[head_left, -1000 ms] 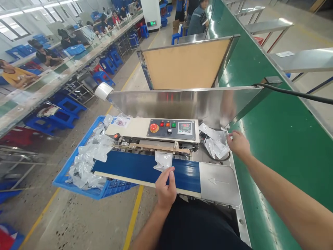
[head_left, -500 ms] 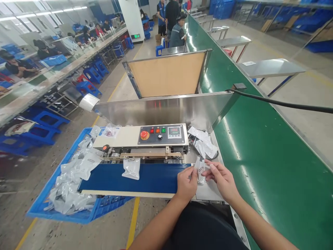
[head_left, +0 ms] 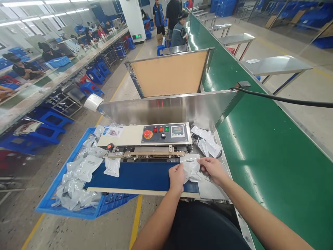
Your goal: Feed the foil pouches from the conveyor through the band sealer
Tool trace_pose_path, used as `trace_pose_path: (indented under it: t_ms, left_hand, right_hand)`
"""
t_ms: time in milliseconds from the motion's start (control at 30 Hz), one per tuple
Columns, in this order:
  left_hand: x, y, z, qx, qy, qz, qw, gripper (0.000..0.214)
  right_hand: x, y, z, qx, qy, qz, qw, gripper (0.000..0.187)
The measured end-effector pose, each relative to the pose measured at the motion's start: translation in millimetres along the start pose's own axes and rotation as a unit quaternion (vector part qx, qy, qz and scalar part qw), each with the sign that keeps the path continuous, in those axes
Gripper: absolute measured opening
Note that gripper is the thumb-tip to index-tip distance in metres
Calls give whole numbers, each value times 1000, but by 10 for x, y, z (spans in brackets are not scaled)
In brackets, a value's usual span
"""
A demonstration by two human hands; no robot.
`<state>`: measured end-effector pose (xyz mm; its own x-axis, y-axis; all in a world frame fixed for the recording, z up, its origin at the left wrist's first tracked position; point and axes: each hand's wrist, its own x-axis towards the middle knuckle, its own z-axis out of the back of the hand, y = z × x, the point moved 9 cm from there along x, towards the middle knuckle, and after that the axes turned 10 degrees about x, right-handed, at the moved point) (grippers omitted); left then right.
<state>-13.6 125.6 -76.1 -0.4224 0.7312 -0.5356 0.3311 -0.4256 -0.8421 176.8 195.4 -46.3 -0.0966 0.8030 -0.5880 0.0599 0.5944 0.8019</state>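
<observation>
A silvery-white plastic pouch (head_left: 191, 168) is stretched between my hands at the right end of the band sealer (head_left: 119, 136). My left hand (head_left: 177, 177) pinches its left edge, above the blue conveyor belt (head_left: 145, 175). On the opposite side, my right hand (head_left: 212, 169) grips the pouch near its upper right corner. The pouch's top edge lies by the sealer's intake. Another pouch (head_left: 112, 166) hangs from the sealing bands near the left end of the belt. Flat pouches (head_left: 208, 142) lie in a heap just behind my right hand.
A blue crate (head_left: 44, 205) full of pouches stands off the belt's left end. A steel panel (head_left: 161, 109) rises behind the sealer. The green conveyor (head_left: 275, 152) runs along the right, with a black cable (head_left: 283, 99) across it. Several people work farther back.
The pouch in my hands has been spread flat and moved left to the sealer's intake. The pouch on the bands has travelled left along the belt.
</observation>
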Motion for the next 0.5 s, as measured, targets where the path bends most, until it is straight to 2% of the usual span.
trace_pose_path:
  t_ms: [67, 133, 200, 233, 300, 367, 400, 500]
  left_hand:
    - [24, -43, 174, -3, -21, -2, 1000, 51]
    - [16, -115, 385, 12, -37, -14, 999, 52]
    - [-42, -216, 657, 53, -73, -46, 995, 50]
    - [-99, -279, 819, 80, -108, -71, 988, 49]
    - [-270, -398, 1137, 129, -193, -126, 965, 48]
    - [-456, -466, 1350, 152, -249, -166, 942, 48]
    - [-525, -481, 1397, 155, -256, -179, 937, 49]
    - [-649, -526, 1347, 148, -226, -213, 939, 50]
  right_hand:
    - [118, 34, -87, -55, 46, -11, 997, 48]
    - [323, 185, 78, -140, 32, 27, 989, 51]
    - [591, 465, 453, -244, -60, 116, 961, 45]
    - [722, 607, 645, -300, -111, 161, 934, 41]
    - [1005, 732, 949, -402, -172, 187, 880, 38]
    - [1260, 716, 1095, -469, -158, 190, 848, 33]
    - [1345, 682, 1131, -486, -136, 193, 841, 28]
    - [1374, 608, 1237, -493, -88, 212, 839, 20]
